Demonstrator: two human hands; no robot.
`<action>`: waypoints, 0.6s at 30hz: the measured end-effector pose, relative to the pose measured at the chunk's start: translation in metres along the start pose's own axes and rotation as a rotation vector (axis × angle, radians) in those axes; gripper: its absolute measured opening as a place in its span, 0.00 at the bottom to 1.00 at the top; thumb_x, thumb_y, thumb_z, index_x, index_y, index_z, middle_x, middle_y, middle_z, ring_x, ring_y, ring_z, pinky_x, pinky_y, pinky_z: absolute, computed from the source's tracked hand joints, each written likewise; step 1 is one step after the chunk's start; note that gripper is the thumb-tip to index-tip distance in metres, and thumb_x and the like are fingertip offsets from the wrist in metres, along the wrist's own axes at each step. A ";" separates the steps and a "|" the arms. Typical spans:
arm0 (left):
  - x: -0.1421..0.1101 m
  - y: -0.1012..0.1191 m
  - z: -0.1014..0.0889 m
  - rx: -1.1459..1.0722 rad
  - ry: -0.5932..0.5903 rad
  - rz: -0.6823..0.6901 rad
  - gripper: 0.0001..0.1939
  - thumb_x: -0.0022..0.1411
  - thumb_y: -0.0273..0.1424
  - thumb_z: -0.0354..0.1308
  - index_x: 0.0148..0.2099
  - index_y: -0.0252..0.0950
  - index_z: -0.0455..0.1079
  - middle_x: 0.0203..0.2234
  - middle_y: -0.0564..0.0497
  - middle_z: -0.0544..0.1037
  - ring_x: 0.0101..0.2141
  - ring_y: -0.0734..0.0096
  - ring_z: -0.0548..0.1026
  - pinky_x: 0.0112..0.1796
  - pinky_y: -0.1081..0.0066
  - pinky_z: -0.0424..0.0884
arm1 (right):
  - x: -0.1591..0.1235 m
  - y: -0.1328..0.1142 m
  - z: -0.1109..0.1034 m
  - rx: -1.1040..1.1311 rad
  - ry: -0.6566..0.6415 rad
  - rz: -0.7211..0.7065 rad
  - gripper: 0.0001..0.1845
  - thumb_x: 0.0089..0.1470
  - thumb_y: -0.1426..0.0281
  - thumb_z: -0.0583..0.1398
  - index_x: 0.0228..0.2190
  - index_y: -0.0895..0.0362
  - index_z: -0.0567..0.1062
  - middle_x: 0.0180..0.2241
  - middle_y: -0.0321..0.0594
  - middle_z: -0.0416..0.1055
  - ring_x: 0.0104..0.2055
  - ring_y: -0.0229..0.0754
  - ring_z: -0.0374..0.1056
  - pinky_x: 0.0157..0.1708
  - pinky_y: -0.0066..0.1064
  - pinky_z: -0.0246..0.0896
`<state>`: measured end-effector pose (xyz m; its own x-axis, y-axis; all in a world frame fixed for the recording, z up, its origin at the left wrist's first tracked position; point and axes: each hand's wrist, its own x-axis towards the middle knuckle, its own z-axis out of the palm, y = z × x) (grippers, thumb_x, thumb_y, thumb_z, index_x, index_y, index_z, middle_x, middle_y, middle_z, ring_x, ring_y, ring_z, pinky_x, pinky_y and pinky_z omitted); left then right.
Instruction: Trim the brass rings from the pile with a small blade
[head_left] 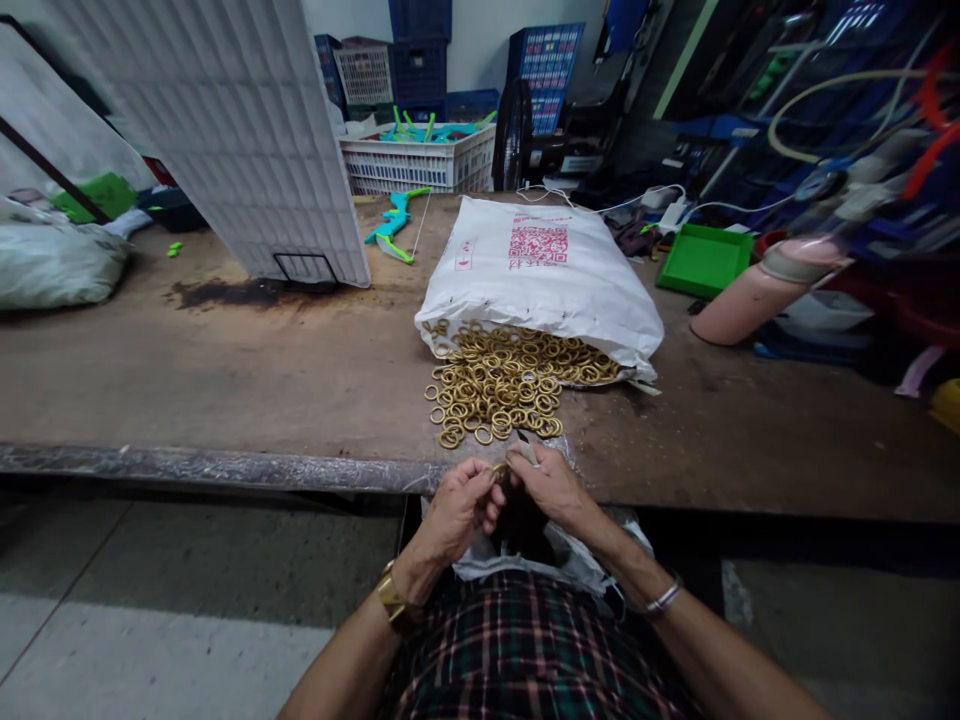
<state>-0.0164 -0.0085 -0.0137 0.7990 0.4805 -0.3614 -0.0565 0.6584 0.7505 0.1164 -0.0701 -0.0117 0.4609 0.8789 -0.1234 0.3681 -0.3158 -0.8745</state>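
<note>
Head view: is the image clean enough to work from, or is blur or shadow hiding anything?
Head view, centre: rings and bag read fairly clearly; head view, right side: bottle looks stretched and its top smeared; head view, near edge: a near-black patch hides detail between left hand and right hand; head view, lower left: shadow bands the floor.

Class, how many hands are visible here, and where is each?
2. The left hand, pinching a ring, is at the near edge of the table; the right hand is just to its right. No others show.
</note>
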 end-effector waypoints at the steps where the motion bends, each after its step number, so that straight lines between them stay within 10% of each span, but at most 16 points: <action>1: 0.000 0.000 0.000 0.005 0.016 0.013 0.16 0.51 0.40 0.58 0.32 0.34 0.60 0.19 0.56 0.68 0.15 0.84 0.62 0.15 0.82 0.55 | -0.001 0.001 -0.002 -0.057 0.019 -0.025 0.13 0.51 0.66 0.48 0.19 0.56 0.62 0.17 0.31 0.60 0.20 0.33 0.56 0.22 0.25 0.50; 8: 0.001 0.000 0.000 0.166 0.096 0.089 0.17 0.51 0.43 0.57 0.31 0.34 0.60 0.18 0.56 0.68 0.15 0.84 0.62 0.15 0.81 0.58 | -0.015 0.003 -0.005 -0.588 -0.102 -0.228 0.11 0.49 0.74 0.48 0.30 0.55 0.69 0.22 0.36 0.67 0.24 0.36 0.61 0.25 0.26 0.47; 18: -0.002 0.000 0.000 0.291 0.118 0.100 0.17 0.53 0.44 0.54 0.29 0.35 0.58 0.17 0.57 0.67 0.14 0.84 0.61 0.16 0.81 0.59 | -0.016 -0.006 0.005 -0.804 -0.134 -0.134 0.14 0.49 0.75 0.48 0.37 0.57 0.68 0.27 0.41 0.72 0.28 0.39 0.66 0.24 0.28 0.45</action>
<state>-0.0176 -0.0093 -0.0133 0.7225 0.6092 -0.3269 0.0562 0.4196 0.9060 0.1025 -0.0808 -0.0069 0.2906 0.9464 -0.1409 0.9021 -0.3200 -0.2895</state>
